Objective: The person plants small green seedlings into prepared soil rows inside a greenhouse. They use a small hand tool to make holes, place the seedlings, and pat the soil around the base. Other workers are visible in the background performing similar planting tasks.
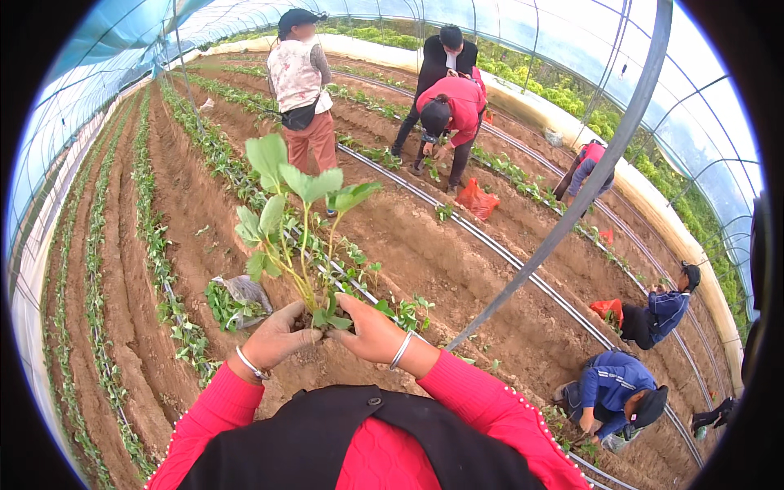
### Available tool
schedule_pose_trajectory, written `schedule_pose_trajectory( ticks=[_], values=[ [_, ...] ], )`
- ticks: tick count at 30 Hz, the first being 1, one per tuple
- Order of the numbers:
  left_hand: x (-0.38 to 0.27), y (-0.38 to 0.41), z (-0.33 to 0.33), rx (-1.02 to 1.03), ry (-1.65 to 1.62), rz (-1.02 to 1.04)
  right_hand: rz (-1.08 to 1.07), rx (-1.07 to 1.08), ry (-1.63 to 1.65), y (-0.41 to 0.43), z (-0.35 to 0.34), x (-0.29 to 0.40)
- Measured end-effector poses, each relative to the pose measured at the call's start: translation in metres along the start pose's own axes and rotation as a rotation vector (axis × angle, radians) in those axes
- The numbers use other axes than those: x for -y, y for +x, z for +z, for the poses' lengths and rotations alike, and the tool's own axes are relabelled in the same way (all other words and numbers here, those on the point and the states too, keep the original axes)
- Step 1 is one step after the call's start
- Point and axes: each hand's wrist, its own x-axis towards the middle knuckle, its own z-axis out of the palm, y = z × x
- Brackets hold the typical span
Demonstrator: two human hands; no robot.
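Observation:
Between my two hands I hold a strawberry plant upright by its base, above the brown soil. My left hand cups the root clump from the left, thumb turned inward. From the right, my right hand closes on the same clump, its fingers partly behind the lower leaves. Dark soil clings around the roots, mostly hidden by my fingers. Broad green leaves spread from several pale stems. Left of and beyond my left hand, an open plastic bag lies on the ground with green seedlings in it.
A slanting metal pole rises close on my right. Drip pipes run along the planted ridges. A person stands ahead; others bend or crouch at right, one nearby. Red bags sit among the rows. Plastic film arches overhead.

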Motion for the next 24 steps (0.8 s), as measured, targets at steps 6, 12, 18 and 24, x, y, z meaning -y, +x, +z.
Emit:
schedule_pose_trajectory(
  ticks=[6, 12, 18, 24],
  values=[
    [0.001, -0.007, 0.008, -0.211, 0.114, 0.150, 0.005, 0.011, -0.042, 0.013, 0.008, 0.007],
    [0.018, -0.004, 0.003, -0.314, 0.043, 0.259, -0.024, -0.014, 0.098, 0.028, 0.004, 0.002],
    [0.026, -0.001, 0.001, -0.266, -0.147, 0.223, 0.302, 0.075, 0.503, 0.029, 0.009, -0.006],
    [0.025, -0.003, 0.007, -0.320, -0.065, 0.141, 0.303, 0.009, 0.516, 0.031, 0.013, -0.019]
  ],
)
